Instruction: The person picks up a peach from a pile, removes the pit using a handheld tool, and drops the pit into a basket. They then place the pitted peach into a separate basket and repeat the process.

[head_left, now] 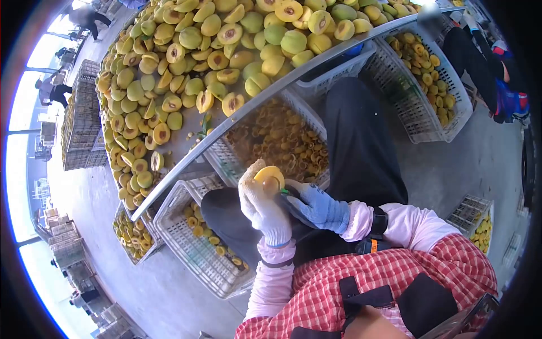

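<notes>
My left hand (262,204), in a white knit glove, is closed around a yellow stone fruit half (271,178) with its cut face and pit area showing. Close beside it, my right hand (317,207), in a blue glove with dark finger parts, is closed on a small tool with a green part (284,191). Most of that tool is hidden by the fingers, so its exact kind does not show. Both hands are over my lap, above a crate (307,110) of brownish-yellow fruit pieces.
A metal-edged table (189,161) heaped with halved yellow-green fruit (231,34) stands in front. White plastic crates (212,277) with fruit pieces stand at left, and another crate (420,135) at right. Another person (480,68) sits at upper right. Stacked crates (84,113) line the left.
</notes>
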`<state>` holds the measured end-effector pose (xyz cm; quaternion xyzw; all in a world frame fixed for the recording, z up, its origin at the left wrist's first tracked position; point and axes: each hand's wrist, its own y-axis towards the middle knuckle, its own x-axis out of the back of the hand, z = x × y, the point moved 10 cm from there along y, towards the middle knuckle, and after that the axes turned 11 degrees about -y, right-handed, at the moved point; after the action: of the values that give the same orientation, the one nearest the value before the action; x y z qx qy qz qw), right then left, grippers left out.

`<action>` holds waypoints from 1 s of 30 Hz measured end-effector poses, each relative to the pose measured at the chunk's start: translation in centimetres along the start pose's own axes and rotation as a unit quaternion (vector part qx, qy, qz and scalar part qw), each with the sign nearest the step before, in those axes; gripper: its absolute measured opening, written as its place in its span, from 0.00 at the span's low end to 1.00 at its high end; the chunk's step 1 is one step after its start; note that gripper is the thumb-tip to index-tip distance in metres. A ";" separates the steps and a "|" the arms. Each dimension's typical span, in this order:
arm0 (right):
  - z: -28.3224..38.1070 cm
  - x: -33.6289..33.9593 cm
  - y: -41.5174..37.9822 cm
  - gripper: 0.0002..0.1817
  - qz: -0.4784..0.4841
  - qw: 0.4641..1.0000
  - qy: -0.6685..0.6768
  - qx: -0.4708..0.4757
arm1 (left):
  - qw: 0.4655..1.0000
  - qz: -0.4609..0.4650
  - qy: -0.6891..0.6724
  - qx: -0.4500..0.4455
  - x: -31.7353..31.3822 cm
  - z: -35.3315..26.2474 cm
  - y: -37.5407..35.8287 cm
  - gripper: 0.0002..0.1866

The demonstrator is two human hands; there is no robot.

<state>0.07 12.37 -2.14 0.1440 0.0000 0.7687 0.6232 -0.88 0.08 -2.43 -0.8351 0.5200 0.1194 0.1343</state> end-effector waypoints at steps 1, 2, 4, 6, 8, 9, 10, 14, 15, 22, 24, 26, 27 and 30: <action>-0.3 -0.2 -0.2 0.15 0.015 0.999 0.016 -0.027 | 1.000 -0.004 -0.014 0.010 0.2 0.3 0.1 0.25; -0.5 -0.4 -0.3 0.15 0.031 0.998 0.032 -0.053 | 1.000 0.008 0.000 0.024 0.1 0.4 0.1 0.25; -0.7 -0.7 -0.4 0.16 0.040 0.994 0.073 -0.067 | 0.998 0.033 0.025 0.051 -0.1 0.3 0.3 0.24; -1.8 -2.2 -0.9 0.18 0.091 0.973 0.182 -0.109 | 0.992 0.080 0.061 0.080 -0.6 0.0 0.7 0.24; -2.9 -4.8 -2.7 0.22 0.245 0.849 0.371 -0.285 | 0.984 0.128 0.090 0.085 -1.5 -0.6 0.9 0.24; -2.2 -6.5 -4.9 0.24 0.339 0.718 0.468 -0.388 | 0.980 0.153 0.103 0.078 -2.0 -1.0 0.9 0.23; -1.0 -7.3 -5.3 0.25 0.358 0.638 0.572 -0.370 | 0.974 0.179 0.116 0.071 -2.4 -1.2 0.9 0.23; 2.0 -7.9 -5.5 0.26 0.383 0.374 0.798 -0.276 | 0.967 0.148 0.013 0.209 -1.6 1.9 0.4 0.23; 2.3 -7.8 -5.2 0.26 0.386 0.353 0.813 -0.255 | 0.953 0.128 -0.020 0.273 -0.5 3.9 0.2 0.26; -0.8 -8.0 -4.4 0.27 0.325 0.376 0.816 -0.296 | 0.984 -0.176 0.009 -0.023 14.6 -3.8 2.2 0.19; -1.6 -8.2 -4.4 0.27 0.340 0.421 0.780 -0.315 | 0.922 -0.158 0.352 -0.046 21.5 -8.3 5.5 0.20; -2.2 -8.1 -3.8 0.27 0.321 0.449 0.764 -0.336 | 0.761 -0.108 0.638 -0.049 22.9 -10.2 7.9 0.21; -2.8 -8.3 -3.6 0.27 0.313 0.458 0.756 -0.349 | 0.748 -0.099 0.652 -0.075 21.0 -11.5 9.1 0.20; -3.8 -9.3 -3.3 0.27 0.301 0.512 0.705 -0.387 | 0.844 -0.133 0.518 -0.047 14.8 -14.1 13.5 0.19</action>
<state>4.03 4.90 -8.44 -0.7094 0.0985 0.6831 0.1432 -5.80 -22.96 4.37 -0.8418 0.3921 -0.3248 -0.1791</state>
